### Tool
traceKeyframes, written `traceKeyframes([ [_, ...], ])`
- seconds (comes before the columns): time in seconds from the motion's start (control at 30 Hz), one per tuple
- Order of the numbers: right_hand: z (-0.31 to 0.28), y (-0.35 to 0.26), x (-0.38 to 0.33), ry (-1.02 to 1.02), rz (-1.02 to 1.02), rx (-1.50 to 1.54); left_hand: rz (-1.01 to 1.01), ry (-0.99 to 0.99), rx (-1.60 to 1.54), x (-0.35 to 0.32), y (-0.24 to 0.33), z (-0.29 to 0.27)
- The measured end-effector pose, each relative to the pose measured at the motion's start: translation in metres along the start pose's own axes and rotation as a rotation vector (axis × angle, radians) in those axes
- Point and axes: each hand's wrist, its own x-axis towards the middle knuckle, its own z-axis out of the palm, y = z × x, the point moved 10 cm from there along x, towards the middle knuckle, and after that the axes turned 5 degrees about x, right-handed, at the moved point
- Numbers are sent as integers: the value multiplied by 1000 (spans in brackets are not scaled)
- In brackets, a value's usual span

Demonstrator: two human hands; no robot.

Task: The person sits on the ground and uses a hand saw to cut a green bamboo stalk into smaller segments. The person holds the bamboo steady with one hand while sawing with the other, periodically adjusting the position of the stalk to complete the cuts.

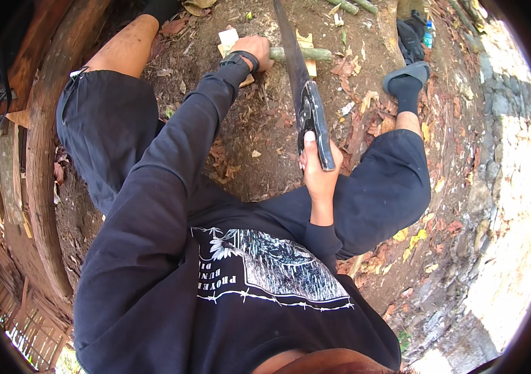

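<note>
My left hand [255,51] is closed around one end of a short green bamboo pole [316,55], which lies crosswise just above the ground. Pale wood pieces [228,37] show beside that hand and under the bamboo. In my right hand [322,177] is the dark handle of a handsaw [316,121]. Its long blade points away from me and crosses the bamboo to the right of my left hand. Whether the teeth have cut into the bamboo I cannot tell.
My bent legs spread on both sides, with a grey sandal [420,73] on the right foot. Green bamboo lengths [346,6] lie at the far edge. A dark cloth heap [410,34] and a bottle [428,35] sit far right. Wooden beams [44,156] line the left; a stone strip [496,156] runs right.
</note>
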Motion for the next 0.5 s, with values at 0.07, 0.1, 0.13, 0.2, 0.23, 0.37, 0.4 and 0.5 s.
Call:
traceKeyframes([
  [0.07,-8,-1,-17,-14,-80,-137,-14,-39,-1,3,0,-2],
  [0.1,-12,-3,-26,-23,-120,-206,-23,-58,-3,4,-2,-3],
  [0.13,-14,-4,-34,-7,-125,-230,-14,-44,-1,4,-1,-3],
  [0.2,-20,2,-46,15,-99,-173,6,-17,3,3,-1,-1],
  [0.23,-20,3,-50,32,-82,-141,17,-1,-1,0,2,-3],
  [0.37,0,-25,-37,47,-305,-349,-2,51,-24,-1,2,-10],
  [0.4,6,-29,-30,51,-319,-347,-22,61,-32,0,-1,-11],
  [0.5,7,-35,-18,38,-278,-317,-61,103,-33,6,-13,-9],
])
